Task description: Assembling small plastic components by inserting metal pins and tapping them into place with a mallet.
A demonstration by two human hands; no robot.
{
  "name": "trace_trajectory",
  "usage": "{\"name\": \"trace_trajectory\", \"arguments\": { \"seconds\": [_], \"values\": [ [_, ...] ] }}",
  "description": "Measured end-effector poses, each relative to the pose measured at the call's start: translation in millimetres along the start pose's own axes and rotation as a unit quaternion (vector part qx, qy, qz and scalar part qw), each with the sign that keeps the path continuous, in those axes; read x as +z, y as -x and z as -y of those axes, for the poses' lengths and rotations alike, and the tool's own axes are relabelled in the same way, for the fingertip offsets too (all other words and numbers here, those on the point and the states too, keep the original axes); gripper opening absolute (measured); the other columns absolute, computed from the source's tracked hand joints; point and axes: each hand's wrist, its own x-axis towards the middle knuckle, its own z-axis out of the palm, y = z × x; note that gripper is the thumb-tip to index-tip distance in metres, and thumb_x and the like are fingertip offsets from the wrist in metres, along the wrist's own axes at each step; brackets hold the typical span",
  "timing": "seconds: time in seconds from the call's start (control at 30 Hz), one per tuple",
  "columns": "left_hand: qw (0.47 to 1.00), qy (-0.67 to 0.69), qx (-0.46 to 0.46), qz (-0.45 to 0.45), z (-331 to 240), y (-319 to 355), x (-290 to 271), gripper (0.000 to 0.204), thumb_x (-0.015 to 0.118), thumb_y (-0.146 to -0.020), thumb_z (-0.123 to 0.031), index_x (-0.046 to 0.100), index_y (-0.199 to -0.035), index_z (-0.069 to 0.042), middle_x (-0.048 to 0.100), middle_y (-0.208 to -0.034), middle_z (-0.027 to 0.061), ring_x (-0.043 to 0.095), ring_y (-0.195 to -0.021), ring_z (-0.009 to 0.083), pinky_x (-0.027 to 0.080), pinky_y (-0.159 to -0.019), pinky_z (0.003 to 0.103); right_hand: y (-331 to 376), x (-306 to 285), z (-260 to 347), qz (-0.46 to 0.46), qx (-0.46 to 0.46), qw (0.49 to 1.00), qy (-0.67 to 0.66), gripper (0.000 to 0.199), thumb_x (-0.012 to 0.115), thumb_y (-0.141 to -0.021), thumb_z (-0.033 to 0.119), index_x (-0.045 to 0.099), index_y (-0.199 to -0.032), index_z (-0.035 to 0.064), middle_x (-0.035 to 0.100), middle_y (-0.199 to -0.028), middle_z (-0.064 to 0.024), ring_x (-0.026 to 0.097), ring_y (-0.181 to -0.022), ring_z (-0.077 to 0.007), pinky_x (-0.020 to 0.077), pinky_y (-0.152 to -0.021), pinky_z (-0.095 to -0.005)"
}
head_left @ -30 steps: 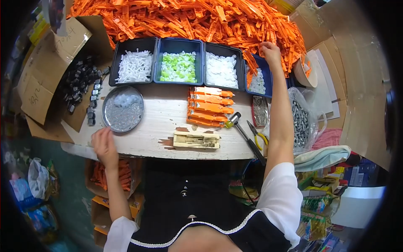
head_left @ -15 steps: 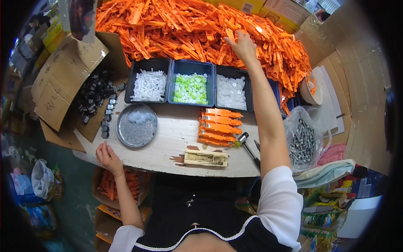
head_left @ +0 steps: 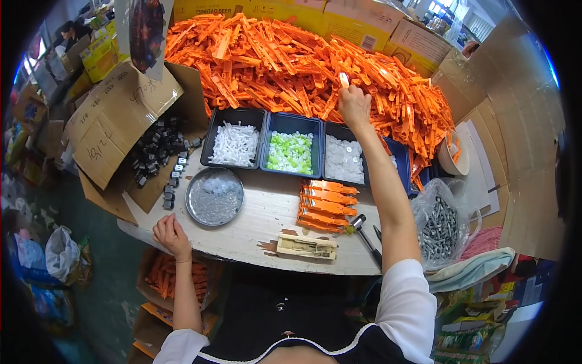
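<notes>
Cluttered workbench point(head_left: 260, 233), right hand point(head_left: 353, 104) on orange clip pile point(head_left: 291, 54) — grip perhaps closed, left hand point(head_left: 170, 233) flat on edge — open.

i see a pale wooden worktable point(head_left: 254, 233) with a worn near edge, boxed in by cardboard: an open brown carton point(head_left: 115, 130) at its left and tall cardboard sheets point(head_left: 515, 151) along the right. more cartons point(head_left: 388, 33) stand behind it. the floor point(head_left: 103, 285) below is dark green, cluttered with plastic bags point(head_left: 60, 255). bright daylight comes from windows point(head_left: 461, 18) at the upper right.
</notes>
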Motion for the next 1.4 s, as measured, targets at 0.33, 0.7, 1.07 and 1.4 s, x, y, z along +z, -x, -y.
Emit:
{"name": "trace_trajectory", "arguments": {
  "seconds": [0.33, 0.7, 1.07, 1.4],
  "values": [
    [1.000, 0.008, 0.000, 0.005, -7.1, 4.9, -6.1, 0.016, 0.055, -0.078, -0.005, 0.063, -0.091, -0.007, 0.056, -0.092, 0.0044, 0.050, -0.093, 0.0231, 0.033, -0.084, 0.037, -65.0, 39.2, 43.0, -0.004, 0.047, 0.999, 0.002, 0.025, 0.052, -0.078, 0.012, 0.055, -0.103, 0.0094, 0.055, -0.103, -0.0107, 0.051, -0.100, -0.0300, 0.0405, -0.080, -0.0485],
    [1.000, 0.026, 0.009, -0.008, -3.3, 0.2, -5.1, 0.017, 0.056, -0.074, -0.003, 0.064, -0.089, -0.007, 0.056, -0.090, 0.0040, 0.050, -0.091, 0.0229, 0.032, -0.082, 0.037, -34.8, -53.6, -33.4, 0.121, 0.270, 0.768, -0.567, 0.018, 0.066, -0.078, 0.010, 0.059, -0.094, 0.0055, 0.064, -0.083, -0.0022, 0.060, -0.074, -0.0105, 0.0427, -0.063, -0.0223],
    [0.998, 0.000, 0.048, -0.028, 6.9, 4.7, 0.0, 0.013, 0.054, -0.077, -0.011, 0.063, -0.087, -0.010, 0.058, -0.089, 0.0057, 0.051, -0.085, 0.0268, 0.039, -0.075, 0.040, 136.5, -139.5, 29.1, 0.218, 0.212, 0.592, -0.747, 0.019, 0.066, -0.072, 0.000, 0.060, -0.090, -0.0001, 0.060, -0.095, -0.0107, 0.056, -0.090, -0.0182, 0.0445, -0.079, -0.0295],
    [0.999, 0.014, 0.028, -0.044, 11.2, 3.4, 10.5, 0.015, 0.057, -0.075, -0.011, 0.065, -0.086, -0.016, 0.059, -0.091, -0.0029, 0.050, -0.090, 0.0190, 0.031, -0.080, 0.036, 256.7, -170.8, 73.5, 0.287, 0.016, 0.755, -0.590, 0.019, 0.071, -0.069, 0.005, 0.059, -0.084, 0.0054, 0.061, -0.097, -0.0062, 0.053, -0.100, -0.0238, 0.0362, -0.090, -0.0347]
  ]
}}
